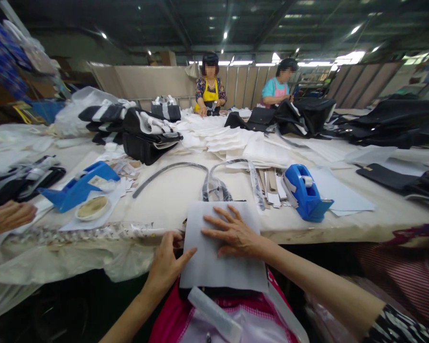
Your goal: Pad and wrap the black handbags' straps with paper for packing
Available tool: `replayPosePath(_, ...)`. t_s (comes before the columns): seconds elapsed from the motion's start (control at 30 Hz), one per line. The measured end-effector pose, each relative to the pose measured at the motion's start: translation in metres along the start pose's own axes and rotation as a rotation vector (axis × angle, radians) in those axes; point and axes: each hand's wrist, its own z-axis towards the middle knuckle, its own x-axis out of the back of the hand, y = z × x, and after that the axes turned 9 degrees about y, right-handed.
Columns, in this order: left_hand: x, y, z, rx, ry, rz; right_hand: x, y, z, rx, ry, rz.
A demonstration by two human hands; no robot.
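Both hands open, splayed, gripping nothing: right hand (236,233) pressed flat on a grey sheet (221,257) at the near table edge (307,233), left hand (168,262) against its left side. Lifted, they could let the overhanging sheet slide off.

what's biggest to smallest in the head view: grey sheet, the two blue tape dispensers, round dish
Largest: grey sheet
Middle: blue tape dispensers, left and right, too alike to rank
Smallest: round dish
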Motion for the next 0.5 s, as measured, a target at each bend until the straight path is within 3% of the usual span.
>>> replayPosePath(0.07,-0.002,-0.014,-0.021,0.212,-0.155,-0.176,0.002,0.0,0.001,-0.009,-0.004,0.007)
replayPosePath(0.13,-0.006,-0.019,-0.035,0.329,-0.223,-0.326,0.003,-0.001,0.001,-0.018,-0.012,0.011)
replayPosePath(0.3,-0.012,-0.013,-0.045,0.399,-0.184,-0.469,0.004,-0.008,-0.001,0.015,-0.033,0.014)
replayPosePath(0.5,0.0,-0.002,-0.048,0.484,-0.252,-0.531,0.002,-0.011,-0.006,0.093,-0.029,0.036)
